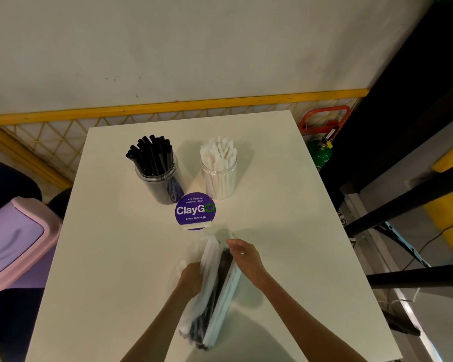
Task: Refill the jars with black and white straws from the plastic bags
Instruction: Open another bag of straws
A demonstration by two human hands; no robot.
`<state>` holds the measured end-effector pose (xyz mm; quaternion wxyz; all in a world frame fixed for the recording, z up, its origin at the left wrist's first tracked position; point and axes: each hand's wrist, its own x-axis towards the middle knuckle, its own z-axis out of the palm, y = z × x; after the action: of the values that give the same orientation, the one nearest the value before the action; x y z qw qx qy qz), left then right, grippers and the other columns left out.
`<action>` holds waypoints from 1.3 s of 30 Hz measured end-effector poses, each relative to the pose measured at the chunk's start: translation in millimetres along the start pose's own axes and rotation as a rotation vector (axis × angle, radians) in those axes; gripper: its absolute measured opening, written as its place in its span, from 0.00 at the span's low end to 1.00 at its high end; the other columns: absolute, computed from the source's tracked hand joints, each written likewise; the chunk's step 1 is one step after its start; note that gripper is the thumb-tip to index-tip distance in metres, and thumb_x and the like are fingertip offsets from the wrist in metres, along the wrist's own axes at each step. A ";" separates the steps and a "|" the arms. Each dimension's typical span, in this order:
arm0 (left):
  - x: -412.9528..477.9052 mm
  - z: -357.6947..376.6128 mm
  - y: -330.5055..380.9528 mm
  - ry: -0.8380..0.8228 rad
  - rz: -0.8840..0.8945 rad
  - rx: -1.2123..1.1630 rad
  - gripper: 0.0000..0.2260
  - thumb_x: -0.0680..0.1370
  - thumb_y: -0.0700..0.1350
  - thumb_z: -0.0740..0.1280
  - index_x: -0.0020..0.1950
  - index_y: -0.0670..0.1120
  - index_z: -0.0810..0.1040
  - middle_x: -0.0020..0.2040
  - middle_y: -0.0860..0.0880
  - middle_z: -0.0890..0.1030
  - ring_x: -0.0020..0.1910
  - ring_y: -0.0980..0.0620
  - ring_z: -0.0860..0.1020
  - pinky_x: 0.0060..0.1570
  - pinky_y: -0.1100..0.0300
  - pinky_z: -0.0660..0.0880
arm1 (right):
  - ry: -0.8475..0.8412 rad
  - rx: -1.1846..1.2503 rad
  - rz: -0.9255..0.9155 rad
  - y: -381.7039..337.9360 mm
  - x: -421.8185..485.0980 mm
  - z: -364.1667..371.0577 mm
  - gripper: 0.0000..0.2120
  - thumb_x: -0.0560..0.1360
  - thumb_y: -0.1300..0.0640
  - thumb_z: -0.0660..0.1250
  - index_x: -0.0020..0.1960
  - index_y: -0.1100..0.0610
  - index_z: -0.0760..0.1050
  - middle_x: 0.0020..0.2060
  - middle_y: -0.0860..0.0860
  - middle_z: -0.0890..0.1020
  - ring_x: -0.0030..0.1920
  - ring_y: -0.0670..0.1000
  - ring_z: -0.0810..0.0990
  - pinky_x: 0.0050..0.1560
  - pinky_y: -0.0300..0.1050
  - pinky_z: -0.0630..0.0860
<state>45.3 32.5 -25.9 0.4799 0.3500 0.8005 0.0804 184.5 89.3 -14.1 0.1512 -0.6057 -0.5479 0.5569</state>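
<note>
Our left hand [191,276] grips the plastic bags [216,296] at lower centre. Our right hand [246,259] touches their upper end; we cannot tell whether it pinches. The black-straw jar [158,178] and white-straw jar [219,178], mid-frame, hold straws. The bags are not yet emptied, so we judge refilling barely begun.

Both forearms reach forward; left hand [191,276] fingers curled, right hand [247,258] fingers extended, relaxed.

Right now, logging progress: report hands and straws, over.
Left hand grips bags. Right hand touches bags. Black-straw jar and white-straw jar both stocked. Sign near jars, not blocking.
</note>
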 end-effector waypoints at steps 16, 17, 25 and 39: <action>-10.1 0.0 -4.7 0.083 0.153 0.073 0.15 0.82 0.42 0.52 0.67 0.38 0.67 0.64 0.39 0.72 0.58 0.45 0.71 0.61 0.55 0.65 | -0.007 -0.010 0.053 2.4 -6.9 -1.7 0.16 0.78 0.65 0.57 0.63 0.59 0.75 0.63 0.54 0.77 0.63 0.53 0.75 0.65 0.41 0.69; -12.5 -5.2 -3.2 0.027 0.129 0.045 0.15 0.82 0.41 0.53 0.68 0.38 0.66 0.66 0.39 0.71 0.61 0.44 0.71 0.61 0.56 0.65 | -0.012 -0.029 0.053 1.7 -7.2 -1.5 0.16 0.78 0.65 0.57 0.64 0.60 0.75 0.63 0.54 0.77 0.63 0.53 0.75 0.65 0.42 0.69; -24.1 -27.6 -10.0 0.014 0.157 -0.348 0.08 0.78 0.44 0.65 0.55 0.44 0.72 0.44 0.48 0.79 0.42 0.49 0.78 0.44 0.61 0.75 | -0.072 -0.115 0.072 -3.0 -13.4 -2.8 0.17 0.78 0.63 0.57 0.65 0.60 0.73 0.63 0.55 0.77 0.61 0.53 0.76 0.57 0.39 0.70; -41.2 -93.0 45.6 0.121 0.519 -0.582 0.06 0.79 0.42 0.62 0.43 0.43 0.72 0.28 0.48 0.77 0.26 0.54 0.76 0.33 0.63 0.76 | 0.016 0.300 -0.011 -41.2 -26.3 -12.8 0.14 0.79 0.55 0.61 0.55 0.63 0.77 0.46 0.54 0.80 0.45 0.50 0.77 0.49 0.41 0.72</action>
<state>2.7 59.3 73.6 0.4749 0.3849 0.6559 0.4430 180.6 87.4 36.2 0.2476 -0.5775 -0.4606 0.6270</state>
